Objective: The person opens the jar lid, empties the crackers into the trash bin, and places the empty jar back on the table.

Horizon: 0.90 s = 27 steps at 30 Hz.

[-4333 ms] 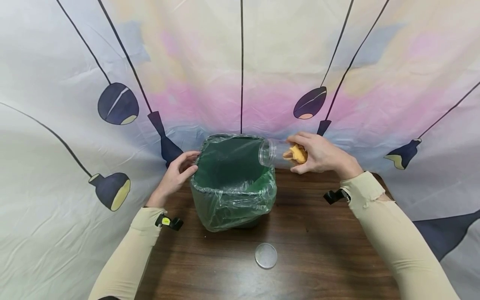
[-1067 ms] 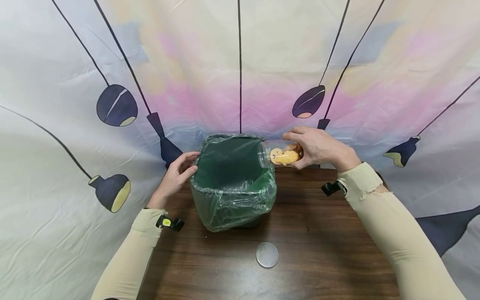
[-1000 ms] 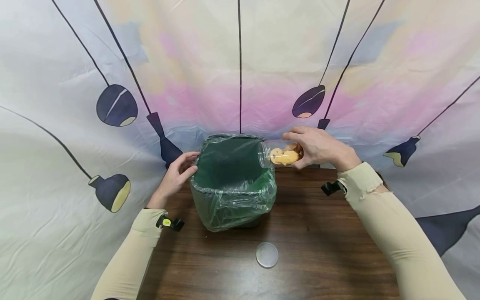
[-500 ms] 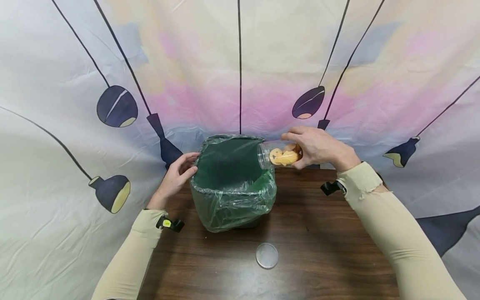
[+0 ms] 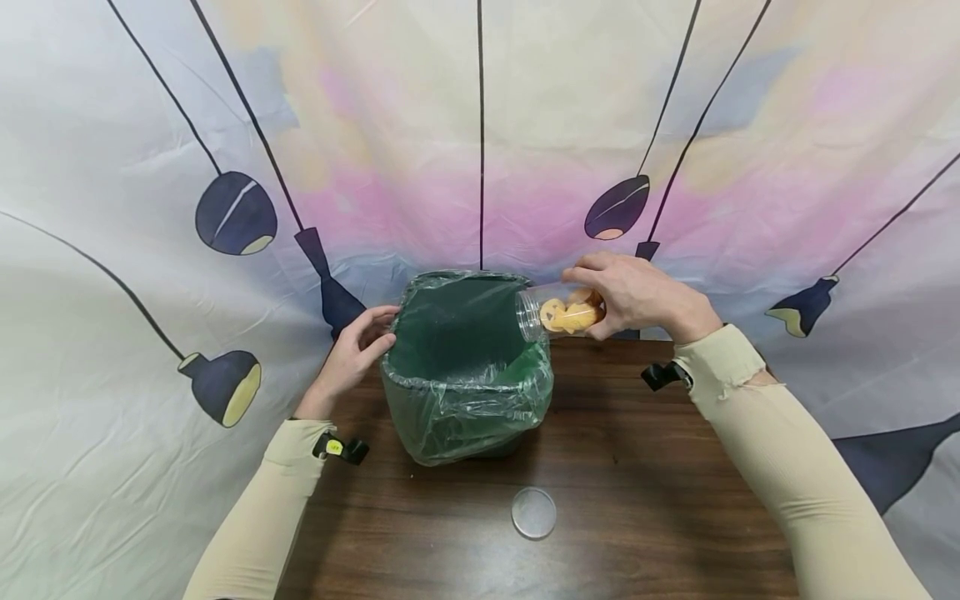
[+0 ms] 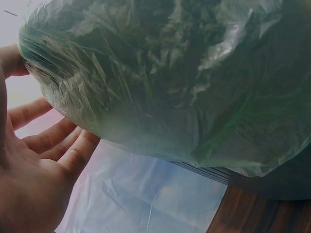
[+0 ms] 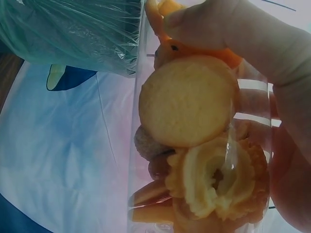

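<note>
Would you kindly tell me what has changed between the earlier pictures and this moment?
The cookies have slid from the base of the clear jar toward its open mouth, as the right hand tipped it further over the lined bin. The left hand still steadies the bin's rim, and the lid still lies on the table.

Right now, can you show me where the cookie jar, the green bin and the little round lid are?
cookie jar point(image 5: 555, 307): head view, clear side wall.
green bin point(image 5: 465, 417): head view, bag-covered front wall.
round lid point(image 5: 534, 512): head view, its middle.
</note>
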{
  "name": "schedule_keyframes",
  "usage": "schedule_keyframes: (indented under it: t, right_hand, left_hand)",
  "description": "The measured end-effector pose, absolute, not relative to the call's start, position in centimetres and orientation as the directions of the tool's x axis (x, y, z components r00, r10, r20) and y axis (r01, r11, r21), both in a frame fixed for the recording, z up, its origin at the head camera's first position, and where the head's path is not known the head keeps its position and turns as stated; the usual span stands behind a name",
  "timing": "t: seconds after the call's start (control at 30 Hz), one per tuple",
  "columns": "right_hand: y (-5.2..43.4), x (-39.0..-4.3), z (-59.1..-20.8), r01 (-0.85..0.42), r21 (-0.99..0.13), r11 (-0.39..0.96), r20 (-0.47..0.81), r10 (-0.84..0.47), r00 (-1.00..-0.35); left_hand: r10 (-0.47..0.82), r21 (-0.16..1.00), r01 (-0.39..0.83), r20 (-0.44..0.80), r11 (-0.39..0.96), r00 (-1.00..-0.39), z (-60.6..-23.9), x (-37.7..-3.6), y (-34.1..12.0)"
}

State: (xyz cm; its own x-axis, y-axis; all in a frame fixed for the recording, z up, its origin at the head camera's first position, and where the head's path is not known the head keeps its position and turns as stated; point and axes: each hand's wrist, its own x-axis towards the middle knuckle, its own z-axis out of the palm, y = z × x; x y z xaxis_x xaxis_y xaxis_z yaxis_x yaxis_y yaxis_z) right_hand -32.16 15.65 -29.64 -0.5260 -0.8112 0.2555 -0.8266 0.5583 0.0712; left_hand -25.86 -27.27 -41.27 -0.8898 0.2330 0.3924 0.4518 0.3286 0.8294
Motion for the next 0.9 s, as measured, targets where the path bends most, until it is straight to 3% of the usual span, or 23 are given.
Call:
schedule_keyframes:
  t: [0.67, 0.9]
  right_hand:
    - [15.21, -32.09, -28.91, -0.819, 0.135, 0.557, 0.228, -0.822, -0.522]
    - [15.12, -32.16, -28.82, -0.833, 0.148, 0.533, 0.250, -0.835, -0.490]
  left_hand:
    - [0.238, 0.826, 0.464, 0.404, 0.320, -0.883, -41.87, -26.36, -27.63]
    - [0.237, 0.827, 0.459, 0.399, 0.323, -0.886, -41.74, -26.30, -27.48]
